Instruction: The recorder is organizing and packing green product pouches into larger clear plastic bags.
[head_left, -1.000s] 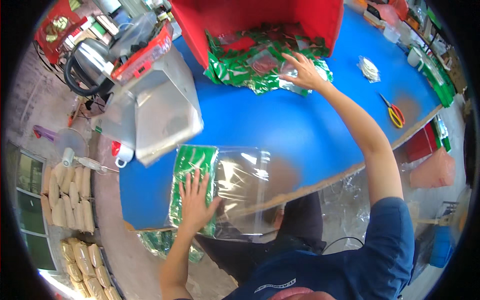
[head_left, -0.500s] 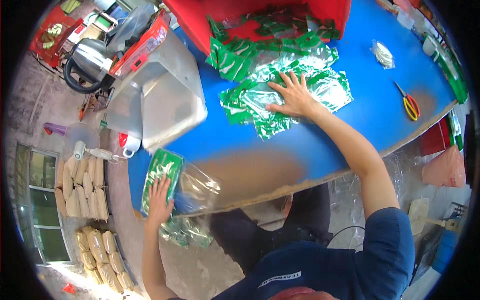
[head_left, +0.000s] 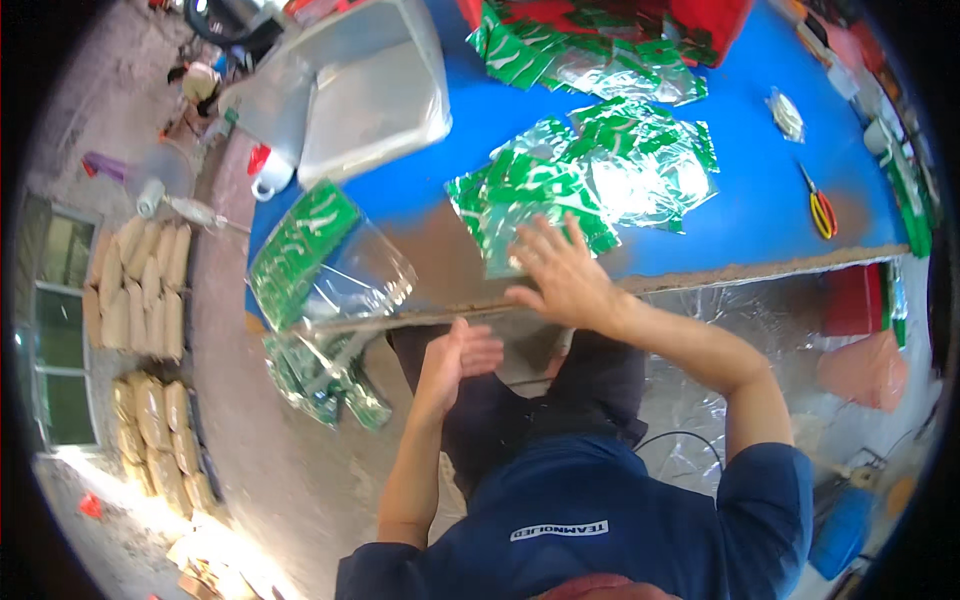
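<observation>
A loose spread of shiny green and clear plastic packets [head_left: 535,180] lies on the blue table [head_left: 740,205], reaching to its brown, worn front part. My right hand [head_left: 565,275] rests on the near end of these packets, fingers stretched out. Off the table edge, above my lap, my left hand [head_left: 455,362] is held up with its fingers extended and nothing in it. To its left, a clear plastic bag with green packets [head_left: 305,255] lies flat at the table's left corner. More green and clear plastic [head_left: 325,380] hangs below that corner.
A red bin [head_left: 720,25] at the back has green packets spilling from its mouth. An open translucent box [head_left: 375,110] and a white mug [head_left: 270,178] stand at the left. Scissors [head_left: 822,208] and a small clear packet [head_left: 786,115] lie at the right.
My left hand has left the bagged green packets and moved right, over my lap. My right hand has come nearer to the table edge, and some green packets have spread toward me.
</observation>
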